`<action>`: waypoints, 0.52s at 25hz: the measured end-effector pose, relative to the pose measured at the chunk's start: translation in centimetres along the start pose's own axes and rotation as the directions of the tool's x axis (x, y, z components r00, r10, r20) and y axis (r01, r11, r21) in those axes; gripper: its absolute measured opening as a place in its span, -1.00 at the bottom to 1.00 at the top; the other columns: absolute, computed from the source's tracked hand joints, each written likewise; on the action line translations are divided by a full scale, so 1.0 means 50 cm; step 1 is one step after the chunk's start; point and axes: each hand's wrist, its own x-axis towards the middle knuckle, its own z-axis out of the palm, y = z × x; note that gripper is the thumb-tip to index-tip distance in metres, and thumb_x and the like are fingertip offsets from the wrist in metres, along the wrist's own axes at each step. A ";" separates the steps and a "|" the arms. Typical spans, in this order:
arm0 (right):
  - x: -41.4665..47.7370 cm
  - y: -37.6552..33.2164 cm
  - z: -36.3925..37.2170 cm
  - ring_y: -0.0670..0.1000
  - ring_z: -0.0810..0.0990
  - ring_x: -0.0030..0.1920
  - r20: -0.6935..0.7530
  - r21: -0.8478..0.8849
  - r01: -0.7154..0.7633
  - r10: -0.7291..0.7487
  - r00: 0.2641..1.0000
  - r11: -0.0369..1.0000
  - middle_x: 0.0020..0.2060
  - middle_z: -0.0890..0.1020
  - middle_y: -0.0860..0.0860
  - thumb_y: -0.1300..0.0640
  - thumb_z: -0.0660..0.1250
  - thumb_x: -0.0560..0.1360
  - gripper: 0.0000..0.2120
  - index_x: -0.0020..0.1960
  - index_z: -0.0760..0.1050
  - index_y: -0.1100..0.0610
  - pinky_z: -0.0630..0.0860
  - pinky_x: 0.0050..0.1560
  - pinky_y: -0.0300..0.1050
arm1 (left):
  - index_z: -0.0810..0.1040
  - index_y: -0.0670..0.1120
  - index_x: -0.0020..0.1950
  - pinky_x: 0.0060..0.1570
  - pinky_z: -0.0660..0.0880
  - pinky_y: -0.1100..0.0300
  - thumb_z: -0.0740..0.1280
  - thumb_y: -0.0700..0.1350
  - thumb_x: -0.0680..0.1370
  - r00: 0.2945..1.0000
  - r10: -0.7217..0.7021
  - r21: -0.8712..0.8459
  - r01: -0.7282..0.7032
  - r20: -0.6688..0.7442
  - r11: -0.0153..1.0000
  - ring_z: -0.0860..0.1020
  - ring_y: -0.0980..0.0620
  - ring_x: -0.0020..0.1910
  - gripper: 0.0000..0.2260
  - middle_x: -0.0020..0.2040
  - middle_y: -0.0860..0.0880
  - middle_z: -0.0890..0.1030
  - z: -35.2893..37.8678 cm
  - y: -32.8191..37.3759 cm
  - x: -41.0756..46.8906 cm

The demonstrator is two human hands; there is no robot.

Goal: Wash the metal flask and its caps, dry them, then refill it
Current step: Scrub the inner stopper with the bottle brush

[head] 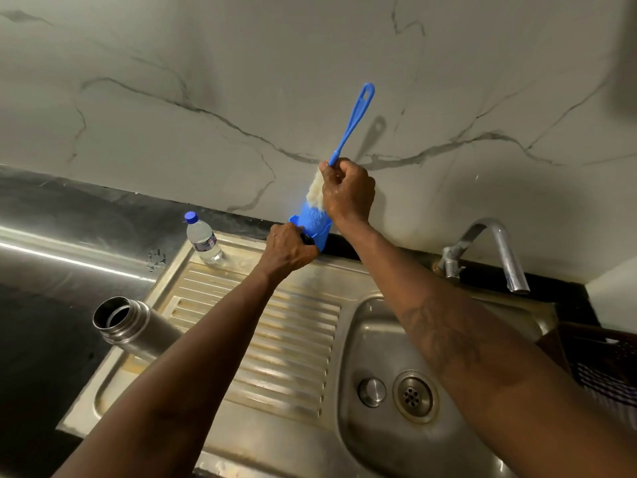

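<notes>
Blue plastic cup-shaped cap [312, 225] at frame centre, above sink's back edge; left hand [289, 250] grips its base, fingers curled round it. Right hand [349, 194] fisted round blue-handled bottle brush [353, 122], white bristles in cap mouth, handle pointing up. Uncapped stainless-steel flask [135, 327] lower left, at edge of ribbed steel drainboard [275, 334], partly behind left forearm. Clear plastic water bottle [203, 241] upright at drainboard's far corner. Chrome tap [498, 248] right.

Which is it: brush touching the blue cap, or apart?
Touching. The head view shows the brush bristles pushed inside the blue cap, held by the left hand.
</notes>
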 end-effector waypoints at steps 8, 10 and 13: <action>-0.010 -0.011 -0.098 -0.11 0.60 -0.28 -0.122 0.144 0.099 -0.082 0.989 0.985 -0.31 0.65 -0.10 -0.02 0.40 0.59 -0.76 -0.14 0.65 0.11 0.52 -0.22 -0.21 | 0.59 -0.23 -0.21 -0.28 0.55 0.05 0.42 -0.15 0.37 1.000 0.009 -0.037 -0.009 -0.006 0.999 0.54 -0.13 -0.35 -0.85 -0.41 -0.11 0.53 0.002 0.009 -0.014; -0.022 -0.011 -0.126 -0.11 0.65 -0.22 -0.137 0.196 0.111 -0.085 0.987 0.974 -0.26 0.68 -0.08 -0.02 0.41 0.60 -0.77 -0.04 0.70 0.14 0.54 -0.17 -0.30 | 0.62 -0.25 -0.09 -0.15 0.60 0.02 0.42 -0.14 0.40 1.000 0.016 -0.039 -0.016 -0.001 0.999 0.61 -0.18 -0.22 -0.81 -0.32 -0.14 0.58 0.004 0.013 -0.022; -0.043 -0.009 -0.167 -0.12 0.66 -0.19 -0.165 0.238 0.132 -0.094 0.982 0.962 -0.23 0.70 -0.08 0.01 0.43 0.59 -0.77 0.01 0.71 0.19 0.53 -0.16 -0.38 | 0.64 -0.17 -0.06 -0.11 0.63 0.04 0.43 -0.13 0.42 0.998 0.060 -0.068 -0.061 -0.013 0.996 0.62 -0.17 -0.17 -0.85 -0.27 -0.11 0.58 0.005 0.029 -0.037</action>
